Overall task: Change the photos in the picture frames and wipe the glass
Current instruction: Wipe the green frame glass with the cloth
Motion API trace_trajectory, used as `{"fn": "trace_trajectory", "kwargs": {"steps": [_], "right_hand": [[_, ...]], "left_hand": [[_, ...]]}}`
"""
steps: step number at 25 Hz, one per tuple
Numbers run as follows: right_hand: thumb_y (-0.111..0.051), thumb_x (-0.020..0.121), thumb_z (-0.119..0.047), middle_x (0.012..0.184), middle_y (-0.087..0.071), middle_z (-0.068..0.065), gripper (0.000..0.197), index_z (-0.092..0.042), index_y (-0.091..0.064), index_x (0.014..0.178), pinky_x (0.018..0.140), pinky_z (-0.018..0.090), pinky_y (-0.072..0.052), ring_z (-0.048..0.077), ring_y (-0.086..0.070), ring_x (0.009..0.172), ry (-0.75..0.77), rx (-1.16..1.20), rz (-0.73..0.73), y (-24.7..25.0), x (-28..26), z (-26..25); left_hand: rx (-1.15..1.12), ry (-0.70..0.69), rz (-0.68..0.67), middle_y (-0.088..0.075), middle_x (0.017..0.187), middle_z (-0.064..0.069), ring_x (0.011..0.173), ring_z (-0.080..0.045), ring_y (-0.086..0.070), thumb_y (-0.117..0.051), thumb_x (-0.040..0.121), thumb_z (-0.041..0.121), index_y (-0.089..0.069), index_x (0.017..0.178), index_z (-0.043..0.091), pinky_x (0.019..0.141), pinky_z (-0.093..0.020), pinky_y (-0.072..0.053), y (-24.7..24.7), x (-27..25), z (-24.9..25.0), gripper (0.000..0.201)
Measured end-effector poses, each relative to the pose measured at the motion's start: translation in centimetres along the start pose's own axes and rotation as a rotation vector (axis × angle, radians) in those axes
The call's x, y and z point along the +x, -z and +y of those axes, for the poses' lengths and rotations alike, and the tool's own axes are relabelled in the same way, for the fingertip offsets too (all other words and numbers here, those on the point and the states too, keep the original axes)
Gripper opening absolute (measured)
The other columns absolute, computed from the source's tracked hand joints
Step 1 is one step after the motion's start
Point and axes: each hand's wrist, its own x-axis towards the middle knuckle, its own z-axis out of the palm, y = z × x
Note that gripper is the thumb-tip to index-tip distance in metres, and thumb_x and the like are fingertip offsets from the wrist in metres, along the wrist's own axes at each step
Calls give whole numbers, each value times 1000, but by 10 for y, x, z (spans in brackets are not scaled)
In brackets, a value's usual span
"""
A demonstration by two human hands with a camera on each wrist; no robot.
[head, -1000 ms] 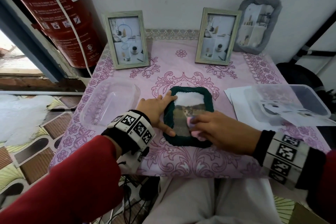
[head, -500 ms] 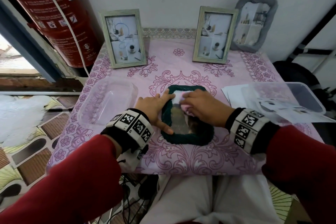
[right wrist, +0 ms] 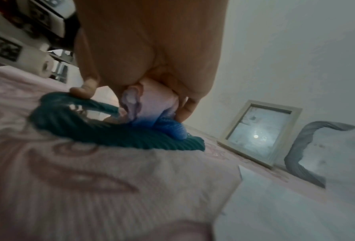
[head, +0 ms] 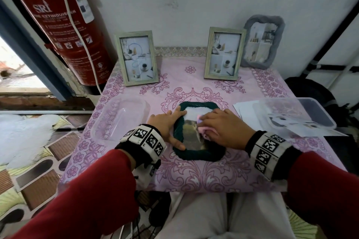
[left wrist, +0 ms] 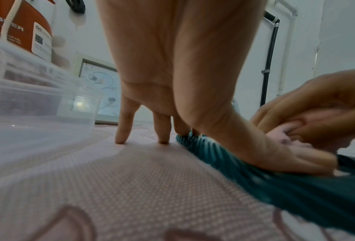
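A dark green fabric-wrapped picture frame point(head: 198, 154) lies flat in the middle of the pink tablecloth, with a cat photo under its glass. My left hand point(head: 167, 124) presses on the frame's left rim with straight fingers and the thumb on the lower left corner; the left wrist view shows that hand point(left wrist: 172, 81) on the green rim point(left wrist: 275, 182). My right hand point(head: 219, 128) grips a bunched pink cloth point(head: 203, 130) against the glass at its upper right. In the right wrist view the cloth point(right wrist: 151, 104) sits under the right hand point(right wrist: 151, 40), on the frame point(right wrist: 110, 135).
Two pale green frames point(head: 137, 57) point(head: 224, 53) stand upright at the back, and a grey frame point(head: 262, 40) leans on the wall. A clear tub point(head: 120, 120) lies left, a clear box point(head: 295, 116) over white sheets point(head: 244, 110) right. A red extinguisher point(head: 64, 25) hangs at left.
My right hand slid the cloth from the lower glass up to the top, then slightly right. The left hand and the green frame stayed in place.
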Motion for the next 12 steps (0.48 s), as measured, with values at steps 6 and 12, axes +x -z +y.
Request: {"fn": "trace_trajectory", "kwargs": {"steps": [6, 12], "right_hand": [[-39, 99, -30, 74, -60, -12, 34, -19, -53, 70, 78, 31, -35, 10, -42, 80, -63, 525, -49, 14, 5, -9], [-75, 70, -16, 97, -45, 6, 36, -8, -57, 100, 75, 22, -33, 20, -46, 92, -246, 616, 270, 5, -7, 1]], "left_hand": [[41, 2, 1, -2, 159, -1, 139, -28, -29, -76, 64, 54, -3, 149, 31, 111, -46, -29, 0, -4, 3, 114], [74, 6, -8, 2, 159, -3, 147, -25, -4, -75, 66, 52, -7, 149, 27, 115, -56, -13, 2, -10, 10, 110]]}}
